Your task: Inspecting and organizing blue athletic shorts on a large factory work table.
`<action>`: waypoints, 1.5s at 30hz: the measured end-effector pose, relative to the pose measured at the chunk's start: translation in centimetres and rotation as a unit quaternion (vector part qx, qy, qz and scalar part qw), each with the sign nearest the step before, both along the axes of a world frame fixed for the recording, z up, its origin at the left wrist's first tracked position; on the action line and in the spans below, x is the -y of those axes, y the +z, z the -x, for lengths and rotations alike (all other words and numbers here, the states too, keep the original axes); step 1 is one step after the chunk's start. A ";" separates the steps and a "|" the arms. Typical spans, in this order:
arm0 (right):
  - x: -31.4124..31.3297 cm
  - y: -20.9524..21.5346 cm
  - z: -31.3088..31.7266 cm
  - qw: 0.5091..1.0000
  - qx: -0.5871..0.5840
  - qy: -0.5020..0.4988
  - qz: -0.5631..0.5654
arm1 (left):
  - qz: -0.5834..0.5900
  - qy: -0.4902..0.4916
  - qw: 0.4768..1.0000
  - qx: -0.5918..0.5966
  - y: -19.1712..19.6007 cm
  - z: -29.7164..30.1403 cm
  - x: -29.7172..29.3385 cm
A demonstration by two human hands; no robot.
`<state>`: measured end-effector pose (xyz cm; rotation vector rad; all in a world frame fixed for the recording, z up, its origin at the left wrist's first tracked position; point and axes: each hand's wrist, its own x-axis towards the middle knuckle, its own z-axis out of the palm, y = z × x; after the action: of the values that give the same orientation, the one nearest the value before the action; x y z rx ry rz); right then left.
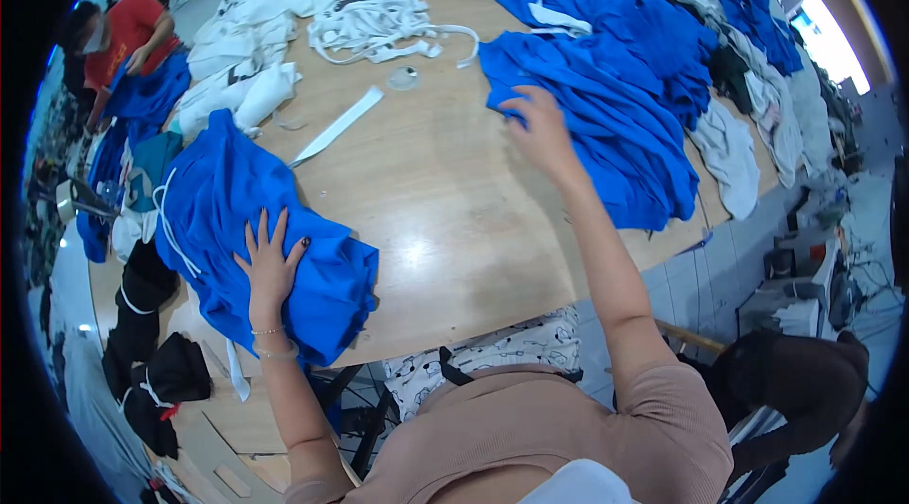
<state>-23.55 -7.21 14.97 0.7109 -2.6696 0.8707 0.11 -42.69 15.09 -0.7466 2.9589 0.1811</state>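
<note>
blue folded garment (275, 248) under flat, spread left grip (269, 265); right grip (540, 130) open on blue pile (606, 116)

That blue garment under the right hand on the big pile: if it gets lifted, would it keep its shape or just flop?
The blue garment would probably flop: it lies creased and draped over the pile. It looks like thin cloth, so likely light. The right hand may drag neighbouring layers along, since they overlap on the wooden table.

On the tabletop (445, 192), a folded garment stack (246, 229) lies at the left edge, a garment heap (606, 116) to the right, a strip (336, 125) between, tangled straps (379, 26) behind.
</note>
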 end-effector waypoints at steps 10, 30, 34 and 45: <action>-27.5 -2.2 -8.5 0.829 -0.176 -0.495 0.190 | -0.050 0.000 0.983 -0.179 1.0 0.5 -4.0; -3.7 19.9 -3.5 0.740 0.237 0.304 0.551 | -0.615 -0.138 0.691 -0.353 7.3 9.7 -27.7; 0.2 23.9 -5.8 0.679 0.235 0.387 0.578 | -0.434 -0.089 0.735 -0.514 9.4 13.8 -25.4; -11.8 9.2 -11.7 0.907 0.240 0.076 0.338 | -0.051 -0.336 0.900 -0.273 7.8 0.8 -12.3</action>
<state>-11.85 4.57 24.21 0.5771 -2.3989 2.0989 -0.71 -30.39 22.92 0.4449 3.4577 0.5590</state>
